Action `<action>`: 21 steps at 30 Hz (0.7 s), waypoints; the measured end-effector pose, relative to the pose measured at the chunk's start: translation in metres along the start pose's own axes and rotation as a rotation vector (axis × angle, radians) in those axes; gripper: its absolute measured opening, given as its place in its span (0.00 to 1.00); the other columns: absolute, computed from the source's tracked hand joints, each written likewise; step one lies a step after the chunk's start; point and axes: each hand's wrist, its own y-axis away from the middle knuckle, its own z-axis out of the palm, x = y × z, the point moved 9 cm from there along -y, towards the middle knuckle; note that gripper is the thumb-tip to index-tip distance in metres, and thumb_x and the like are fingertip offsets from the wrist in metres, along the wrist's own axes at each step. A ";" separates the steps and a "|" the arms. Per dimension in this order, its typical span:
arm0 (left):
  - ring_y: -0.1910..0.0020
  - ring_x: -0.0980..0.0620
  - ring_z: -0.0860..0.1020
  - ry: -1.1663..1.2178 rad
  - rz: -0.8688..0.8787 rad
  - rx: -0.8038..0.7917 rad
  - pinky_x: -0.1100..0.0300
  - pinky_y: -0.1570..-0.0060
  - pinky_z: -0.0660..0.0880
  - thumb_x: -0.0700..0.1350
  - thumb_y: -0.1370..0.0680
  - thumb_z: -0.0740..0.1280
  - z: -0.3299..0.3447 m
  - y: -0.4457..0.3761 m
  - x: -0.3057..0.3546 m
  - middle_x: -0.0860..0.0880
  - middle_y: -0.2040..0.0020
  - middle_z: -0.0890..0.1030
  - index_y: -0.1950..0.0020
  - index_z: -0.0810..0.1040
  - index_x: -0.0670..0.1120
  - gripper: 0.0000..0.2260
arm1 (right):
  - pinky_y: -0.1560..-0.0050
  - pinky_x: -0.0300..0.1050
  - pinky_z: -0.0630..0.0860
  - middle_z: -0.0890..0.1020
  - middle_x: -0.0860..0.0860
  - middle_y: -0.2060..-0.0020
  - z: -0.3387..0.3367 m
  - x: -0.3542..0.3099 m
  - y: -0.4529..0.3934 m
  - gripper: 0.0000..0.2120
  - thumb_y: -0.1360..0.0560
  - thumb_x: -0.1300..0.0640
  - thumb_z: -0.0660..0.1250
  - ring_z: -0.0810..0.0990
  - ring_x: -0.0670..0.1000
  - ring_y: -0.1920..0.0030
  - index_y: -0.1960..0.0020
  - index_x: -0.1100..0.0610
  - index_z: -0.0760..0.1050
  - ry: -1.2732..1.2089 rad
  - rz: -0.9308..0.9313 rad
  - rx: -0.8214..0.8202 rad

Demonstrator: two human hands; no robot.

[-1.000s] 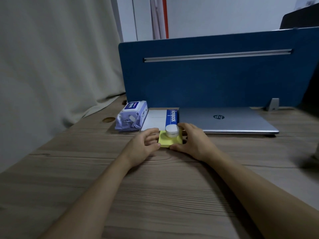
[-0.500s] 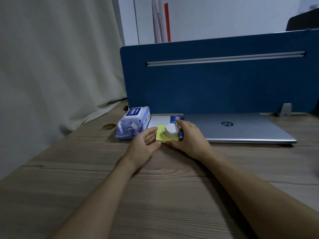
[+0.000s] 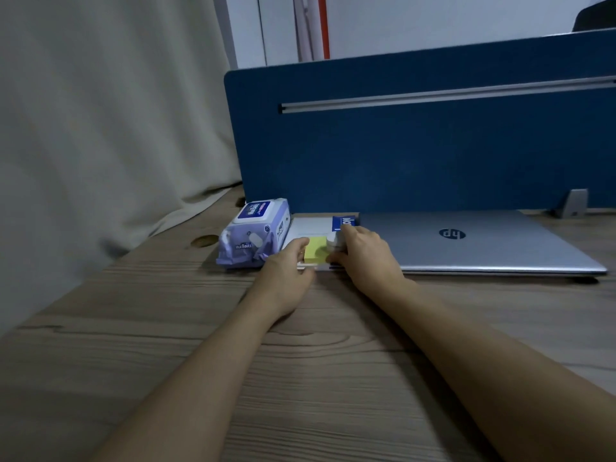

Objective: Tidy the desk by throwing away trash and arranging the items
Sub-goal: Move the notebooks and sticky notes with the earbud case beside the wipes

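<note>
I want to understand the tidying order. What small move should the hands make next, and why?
Probably let go and draw both hands back. The yellow sticky pad, with the small white jar on it, already lies on the notebook between wipes pack and laptop; left hand and right hand only flank it.

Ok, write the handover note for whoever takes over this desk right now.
Left hand: fingers on the left edge of the yellow sticky pad.
Right hand: at the pad's right side, fingers round the small white jar sitting on it.
Pad and jar are on the white notebook, between the wipes pack and the closed laptop.
Done: items lined up along the blue divider.
Left: square the pad, let go. No trash is visible.
</note>
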 end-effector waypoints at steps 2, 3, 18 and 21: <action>0.32 0.50 0.74 -0.084 0.045 0.012 0.53 0.32 0.70 0.40 0.23 0.67 -0.002 0.003 0.007 0.47 0.30 0.75 0.28 0.71 0.48 0.23 | 0.53 0.53 0.73 0.75 0.58 0.45 0.000 -0.002 0.002 0.11 0.23 0.55 0.68 0.76 0.62 0.50 0.47 0.61 0.72 0.013 -0.025 -0.006; 0.33 0.49 0.75 -0.104 0.066 0.018 0.52 0.33 0.70 0.40 0.23 0.67 -0.002 0.005 0.011 0.47 0.31 0.74 0.30 0.72 0.48 0.21 | 0.51 0.55 0.75 0.74 0.57 0.44 0.000 -0.003 0.003 0.09 0.22 0.57 0.66 0.76 0.62 0.50 0.46 0.60 0.72 0.024 -0.036 -0.001; 0.40 0.49 0.75 -0.256 0.053 -0.017 0.57 0.38 0.70 0.43 0.21 0.65 0.002 0.005 0.012 0.50 0.35 0.72 0.37 0.78 0.46 0.13 | 0.53 0.59 0.76 0.73 0.57 0.46 -0.003 0.001 0.002 0.08 0.22 0.65 0.62 0.77 0.63 0.53 0.44 0.57 0.68 0.031 -0.006 0.067; 0.40 0.48 0.75 -0.272 0.048 -0.020 0.57 0.39 0.70 0.44 0.21 0.64 0.002 0.005 0.012 0.50 0.34 0.71 0.35 0.77 0.45 0.15 | 0.55 0.59 0.76 0.73 0.56 0.49 -0.004 0.002 0.002 0.08 0.23 0.66 0.62 0.76 0.63 0.57 0.49 0.57 0.66 0.033 0.010 0.082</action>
